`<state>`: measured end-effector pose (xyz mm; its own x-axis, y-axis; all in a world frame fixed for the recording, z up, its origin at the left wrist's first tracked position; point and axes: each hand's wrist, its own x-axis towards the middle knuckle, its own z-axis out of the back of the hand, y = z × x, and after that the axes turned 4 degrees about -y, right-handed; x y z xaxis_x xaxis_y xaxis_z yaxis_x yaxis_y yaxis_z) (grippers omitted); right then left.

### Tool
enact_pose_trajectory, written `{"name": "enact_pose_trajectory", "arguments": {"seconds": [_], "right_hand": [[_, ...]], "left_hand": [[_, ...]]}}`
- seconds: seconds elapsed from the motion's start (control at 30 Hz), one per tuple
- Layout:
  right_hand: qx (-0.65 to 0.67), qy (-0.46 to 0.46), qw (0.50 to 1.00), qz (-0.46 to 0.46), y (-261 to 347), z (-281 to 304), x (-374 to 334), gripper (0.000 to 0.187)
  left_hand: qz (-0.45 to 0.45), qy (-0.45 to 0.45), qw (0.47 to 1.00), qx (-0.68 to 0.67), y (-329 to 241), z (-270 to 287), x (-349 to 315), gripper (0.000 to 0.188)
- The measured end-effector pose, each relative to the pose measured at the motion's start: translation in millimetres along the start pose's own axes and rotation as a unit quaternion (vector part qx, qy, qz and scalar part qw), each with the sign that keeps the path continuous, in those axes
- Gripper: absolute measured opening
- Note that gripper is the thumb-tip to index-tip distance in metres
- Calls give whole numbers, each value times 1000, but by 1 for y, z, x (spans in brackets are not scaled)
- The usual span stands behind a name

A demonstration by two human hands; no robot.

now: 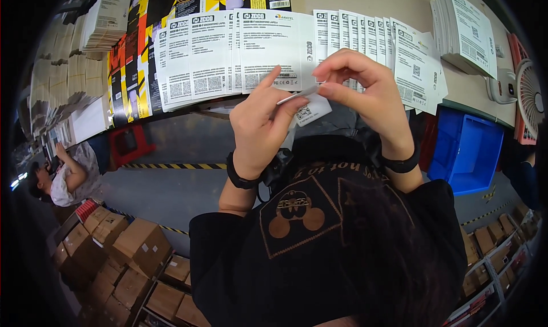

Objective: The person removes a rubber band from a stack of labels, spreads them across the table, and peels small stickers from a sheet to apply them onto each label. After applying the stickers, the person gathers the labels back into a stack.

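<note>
Between my two hands is a small white sheet of labels with a printed square code, folded or bent along its upper edge. My left hand pinches its left end between thumb and forefinger. At the sheet's upper right, my right hand has its thumb and forefinger curled close together at the edge; whether a label sits between these tips is too small to make out. Just beyond my hands lies a long row of overlapping white printed boxes or cards, spread along the table's near edge.
A stack of white printed cards stands at the right, by a small fan. Bundled stacks and yellow-black printed packaging fill the left. Below the table's right edge sits a blue bin. Cardboard boxes and another person are at left.
</note>
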<state>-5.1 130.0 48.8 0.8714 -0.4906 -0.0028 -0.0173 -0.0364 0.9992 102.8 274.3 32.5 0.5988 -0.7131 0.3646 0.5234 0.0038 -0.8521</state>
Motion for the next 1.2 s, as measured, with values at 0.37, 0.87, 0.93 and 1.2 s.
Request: {"name": "enact_pose_trajectory", "arguments": {"seconds": [0.37,0.87,0.93,1.2], "right_hand": [[75,-94,991,-52,-7,2,18,12],[98,-132,983,-86,-56,-31,42,12],[73,-126,985,-90,-56,-31,41,10],[81,-124,983,-108,-55,-28,42,11]], "left_hand": [[-126,27,971,200,-1,25,-1,22],[-63,140,917,369,16,36,-18,21],[-67,139,916,371,17,36,-18,21],[-64,134,920,362,19,35,-19,19]]}}
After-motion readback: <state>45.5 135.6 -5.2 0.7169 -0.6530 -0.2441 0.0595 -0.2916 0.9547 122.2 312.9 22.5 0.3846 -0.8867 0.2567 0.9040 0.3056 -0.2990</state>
